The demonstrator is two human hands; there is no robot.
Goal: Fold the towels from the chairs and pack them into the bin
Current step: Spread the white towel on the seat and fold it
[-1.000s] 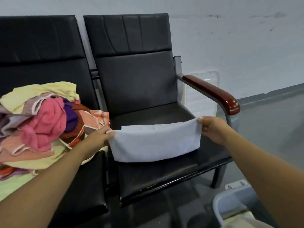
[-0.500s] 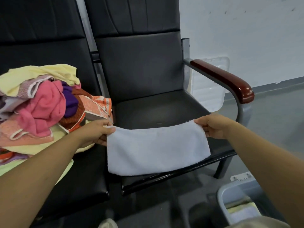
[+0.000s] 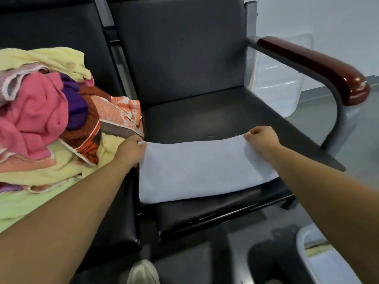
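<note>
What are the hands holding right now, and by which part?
Both hold the white towel lying on the black chair seat: the left hand pinches its far left corner, the right hand its far right corner.

Wall: plain, pale white-grey, behind the seats at the upper right.
Floor: smooth grey.
Right chair: black padded seat and back on a grey metal frame.
Armrest: glossy red-brown wood on its right side.
Left chair: black, joined just beside it.
Light: soft, even.
</note>
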